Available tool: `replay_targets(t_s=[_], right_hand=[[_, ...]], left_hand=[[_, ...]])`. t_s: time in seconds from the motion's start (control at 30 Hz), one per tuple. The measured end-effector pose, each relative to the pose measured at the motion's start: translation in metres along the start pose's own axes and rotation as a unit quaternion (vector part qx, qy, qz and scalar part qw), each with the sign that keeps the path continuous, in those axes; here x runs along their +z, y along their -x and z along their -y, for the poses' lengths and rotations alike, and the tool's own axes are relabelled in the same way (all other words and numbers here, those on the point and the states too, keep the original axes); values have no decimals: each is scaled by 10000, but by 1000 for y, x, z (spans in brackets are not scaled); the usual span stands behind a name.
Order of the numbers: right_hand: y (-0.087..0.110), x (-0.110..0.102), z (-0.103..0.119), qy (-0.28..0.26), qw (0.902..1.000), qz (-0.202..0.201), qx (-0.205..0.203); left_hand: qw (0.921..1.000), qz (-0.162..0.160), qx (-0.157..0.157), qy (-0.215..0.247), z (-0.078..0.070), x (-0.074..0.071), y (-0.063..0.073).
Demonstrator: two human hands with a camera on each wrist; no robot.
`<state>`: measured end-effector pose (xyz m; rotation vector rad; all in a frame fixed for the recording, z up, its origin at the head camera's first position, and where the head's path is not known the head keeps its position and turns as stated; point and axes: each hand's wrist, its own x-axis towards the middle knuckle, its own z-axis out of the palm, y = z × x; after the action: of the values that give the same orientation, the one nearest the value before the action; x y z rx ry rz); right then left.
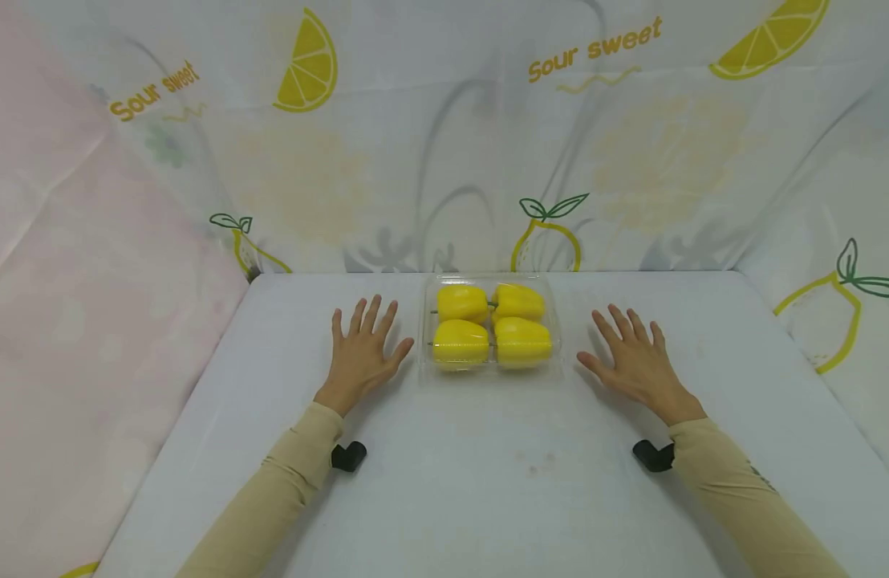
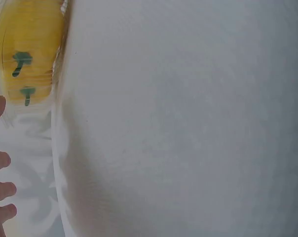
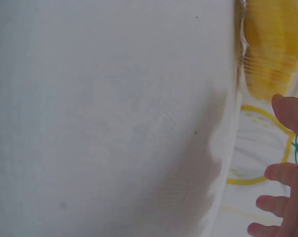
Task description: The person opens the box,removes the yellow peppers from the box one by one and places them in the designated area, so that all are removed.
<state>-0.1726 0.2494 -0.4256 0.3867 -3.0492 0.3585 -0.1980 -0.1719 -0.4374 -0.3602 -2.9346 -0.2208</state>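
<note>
A clear plastic box [image 1: 425, 337] stands near the back of the white table, with several yellow bell peppers [image 1: 462, 343] in it, laid in two rows. My left hand [image 1: 361, 353] is spread palm down to the left of the box, thumb toward it but apart from it. On the other side, my right hand [image 1: 638, 365] is likewise spread and touches nothing but perhaps the air above the table. The left wrist view shows green stems on the peppers [image 2: 30, 39] through the plastic. In the right wrist view, the right thumb [image 3: 291, 114] appears below a pepper [image 3: 272, 44].
A white cloth covers the table [image 1: 488, 482]. Behind it hangs a curtain [image 1: 416, 160] printed with lemons and lettering, and a pinkish cloth [image 1: 76, 321] hangs on the left. A black wrist device [image 1: 351, 456] sits under the left cuff, another black device [image 1: 654, 456] under the right.
</note>
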Motion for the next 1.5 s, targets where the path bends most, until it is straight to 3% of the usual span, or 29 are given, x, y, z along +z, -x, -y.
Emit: replay_targets(t_s=[0.13,0.23,0.33,0.43,0.53,0.63,0.77,0.97,1.1,1.2,1.37,1.43,1.5], right_hand=[[-1,1,0,-158,9997,-156,-43],[-3,3,0,-427,9979,-469,-131],[-5,5,0,-738,9941,-772,-201],[-6,5,1,-970,9908,-926,-197],[-6,5,2,-1241,9879,-913,-180],[-5,5,3,-1458,9860,-790,-196],[-5,5,8,-1648,9843,-594,-219],[-4,5,18,-1868,9800,-608,-312],[-3,4,26,-1958,9778,-641,-390],[-3,4,31,-2038,9760,-642,-417],[-4,4,39,-2156,9732,-637,-476],[-4,4,42,-2162,9731,-624,-484],[-4,5,46,-2133,9736,-626,-522]], left_hand=[[9998,-108,-6,141,0,1,0],[9969,-449,33,646,-3,0,0],[9860,-814,126,1447,-9,0,0],[9696,-854,84,2293,-15,1,1],[9451,-635,-142,3203,-22,2,3],[9105,-362,-392,4100,-29,5,6],[8730,-32,-574,4843,-37,14,7],[8434,281,-781,5309,-47,25,8],[8104,432,-948,5765,-53,28,11],[7940,576,-1011,5967,-59,19,16],[8043,759,-873,5828,-66,-6,23],[8063,795,-815,5805,-65,-6,24],[8014,788,-766,5879,-63,-2,23]])
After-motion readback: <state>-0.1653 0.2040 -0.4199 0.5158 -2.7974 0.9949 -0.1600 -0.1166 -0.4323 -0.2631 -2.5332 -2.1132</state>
